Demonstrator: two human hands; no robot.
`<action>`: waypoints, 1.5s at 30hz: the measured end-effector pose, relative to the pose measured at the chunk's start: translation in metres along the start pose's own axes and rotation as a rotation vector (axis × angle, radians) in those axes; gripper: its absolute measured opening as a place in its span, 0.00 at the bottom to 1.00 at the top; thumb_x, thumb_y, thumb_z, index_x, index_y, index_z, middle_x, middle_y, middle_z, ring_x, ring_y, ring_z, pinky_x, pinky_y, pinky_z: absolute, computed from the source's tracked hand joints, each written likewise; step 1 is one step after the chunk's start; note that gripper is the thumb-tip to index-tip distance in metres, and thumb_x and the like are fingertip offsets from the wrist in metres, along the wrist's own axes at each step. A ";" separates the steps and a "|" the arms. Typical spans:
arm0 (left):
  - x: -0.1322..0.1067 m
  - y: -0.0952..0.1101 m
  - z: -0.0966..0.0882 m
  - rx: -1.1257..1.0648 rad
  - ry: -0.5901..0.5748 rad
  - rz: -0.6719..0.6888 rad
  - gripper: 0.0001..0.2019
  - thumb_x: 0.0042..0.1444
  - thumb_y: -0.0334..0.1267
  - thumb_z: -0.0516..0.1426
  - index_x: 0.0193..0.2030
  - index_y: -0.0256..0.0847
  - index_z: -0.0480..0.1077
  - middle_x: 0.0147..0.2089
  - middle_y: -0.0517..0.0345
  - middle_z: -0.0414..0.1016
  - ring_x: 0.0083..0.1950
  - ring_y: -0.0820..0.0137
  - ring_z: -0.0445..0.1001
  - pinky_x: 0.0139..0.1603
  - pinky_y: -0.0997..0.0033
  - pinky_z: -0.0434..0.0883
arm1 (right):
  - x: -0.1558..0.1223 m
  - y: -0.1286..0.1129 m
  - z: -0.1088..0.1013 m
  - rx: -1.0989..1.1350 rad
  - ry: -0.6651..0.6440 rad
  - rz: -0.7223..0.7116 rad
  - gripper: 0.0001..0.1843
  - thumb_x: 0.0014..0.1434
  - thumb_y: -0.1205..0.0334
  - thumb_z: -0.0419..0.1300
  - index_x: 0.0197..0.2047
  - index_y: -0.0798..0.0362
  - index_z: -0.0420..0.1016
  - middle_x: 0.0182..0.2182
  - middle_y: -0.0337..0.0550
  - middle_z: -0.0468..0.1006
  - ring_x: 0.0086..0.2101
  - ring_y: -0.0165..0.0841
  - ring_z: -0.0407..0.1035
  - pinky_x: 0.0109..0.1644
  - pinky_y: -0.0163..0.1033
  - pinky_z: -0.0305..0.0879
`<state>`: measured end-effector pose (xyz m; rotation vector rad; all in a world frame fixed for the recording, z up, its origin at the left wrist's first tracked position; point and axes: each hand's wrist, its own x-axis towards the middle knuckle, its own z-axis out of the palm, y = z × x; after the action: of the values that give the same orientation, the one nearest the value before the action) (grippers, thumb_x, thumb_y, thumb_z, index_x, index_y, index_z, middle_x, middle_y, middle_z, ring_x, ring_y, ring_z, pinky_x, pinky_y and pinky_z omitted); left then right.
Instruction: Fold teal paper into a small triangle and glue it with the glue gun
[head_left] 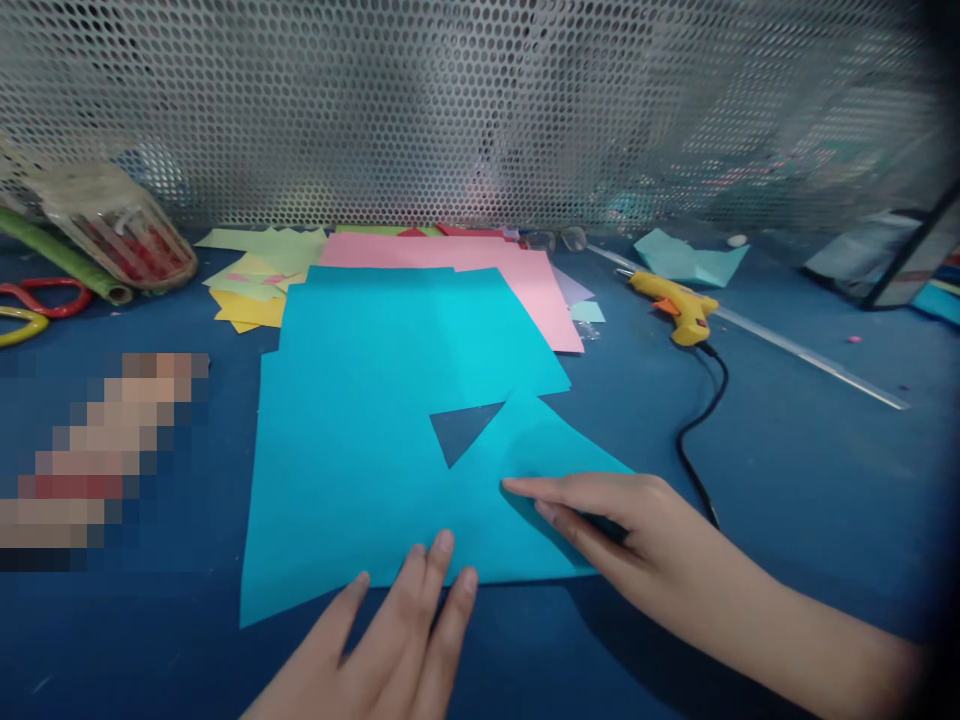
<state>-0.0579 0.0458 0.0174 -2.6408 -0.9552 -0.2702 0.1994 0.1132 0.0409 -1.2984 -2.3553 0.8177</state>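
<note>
Near edge: the left hand (390, 645) lies at the near border of the blue paper (352, 450), palm down, fingers spread, tips on or just at that border. It has hold of nothing that can be seen. The paper lies on the far side of this hand.

Slightly farther and to the right, the right hand (656, 530) reaches in from the right with its forefinger extended, the tip touching the paper and a second digit just below. Nothing is seen pinched; its remaining fingers are hidden. From this hand the paper extends left and far.

Both hands are at the paper; the right fingertip sits farther in, just near and right of a small triangle of bare surface (810, 490). The near part of the paper runs broadly left to right. Pieces or layers overlap, so number of sheets and true long axis cannot be determined.

Beyond: a yellow glue gun (679, 308) to the right, well apart from the right hand; a pink sheet (525, 290) partly under the blue paper; at the far limit, a perforated panel (480, 110).
</note>
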 end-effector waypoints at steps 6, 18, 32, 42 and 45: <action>0.011 -0.014 -0.012 0.072 -0.132 0.005 0.20 0.71 0.39 0.44 0.66 0.48 0.64 0.63 0.53 0.72 0.56 0.68 0.74 0.48 0.72 0.65 | -0.001 0.001 0.000 -0.028 -0.032 0.014 0.21 0.65 0.69 0.50 0.55 0.48 0.78 0.44 0.42 0.84 0.38 0.35 0.80 0.33 0.32 0.75; 0.008 -0.013 -0.009 -0.001 -0.166 0.015 0.26 0.68 0.44 0.50 0.72 0.49 0.54 0.65 0.45 0.68 0.55 0.61 0.74 0.50 0.68 0.68 | -0.001 0.001 0.000 -0.075 -0.042 0.033 0.20 0.66 0.67 0.50 0.55 0.46 0.77 0.42 0.40 0.84 0.30 0.33 0.79 0.30 0.34 0.74; -0.004 -0.019 -0.008 -0.028 -0.066 0.119 0.19 0.52 0.46 0.65 0.52 0.48 0.78 0.58 0.61 0.77 0.62 0.63 0.64 0.58 0.75 0.60 | -0.004 0.004 -0.001 -0.123 -0.020 -0.052 0.23 0.65 0.71 0.50 0.58 0.45 0.75 0.46 0.40 0.83 0.39 0.35 0.80 0.37 0.34 0.77; -0.017 0.000 0.006 0.016 -0.026 -0.006 0.24 0.60 0.44 0.59 0.62 0.39 0.68 0.59 0.52 0.76 0.68 0.61 0.59 0.63 0.71 0.58 | -0.003 0.006 -0.001 -0.086 -0.035 -0.034 0.23 0.65 0.71 0.51 0.58 0.45 0.75 0.45 0.42 0.83 0.36 0.35 0.80 0.36 0.35 0.77; -0.015 0.000 0.004 0.010 -0.020 0.006 0.22 0.62 0.42 0.55 0.61 0.37 0.69 0.58 0.51 0.76 0.66 0.60 0.61 0.63 0.68 0.58 | -0.003 0.006 0.000 -0.097 -0.034 -0.035 0.23 0.65 0.71 0.50 0.58 0.46 0.75 0.43 0.42 0.84 0.37 0.35 0.80 0.37 0.36 0.77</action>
<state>-0.0688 0.0388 0.0093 -2.6414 -0.9519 -0.2378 0.2054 0.1134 0.0372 -1.2863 -2.4651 0.7290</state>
